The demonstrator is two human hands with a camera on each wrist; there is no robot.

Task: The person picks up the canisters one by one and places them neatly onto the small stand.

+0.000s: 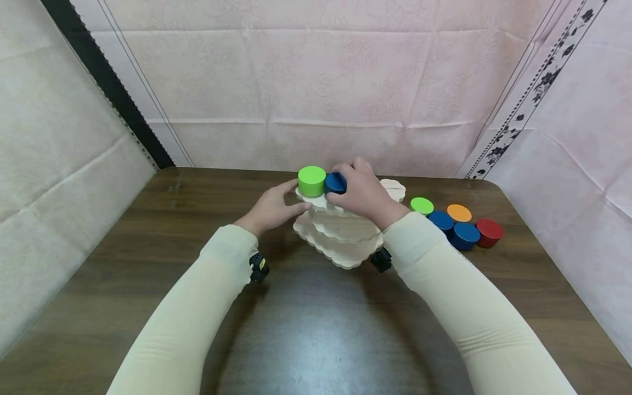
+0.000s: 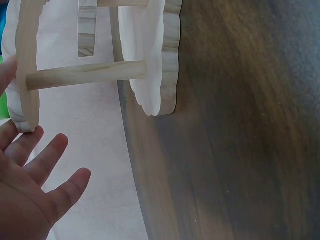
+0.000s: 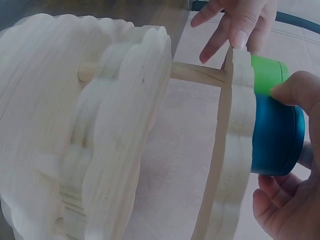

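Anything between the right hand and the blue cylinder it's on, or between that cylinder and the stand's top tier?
Nothing visible. The right hand holds the blue cylinder directly; its base appears to meet the top tier. The green cylinder sits beside it, not in between.

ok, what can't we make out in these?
Head: held blue tin's right side, behind the right hand.
Head: orange tin's lower side, behind another blue tin.
Left wrist: most of the green tin, behind the stand and cut by the left edge.
Right wrist: stand's lower end, cut by the bottom edge.
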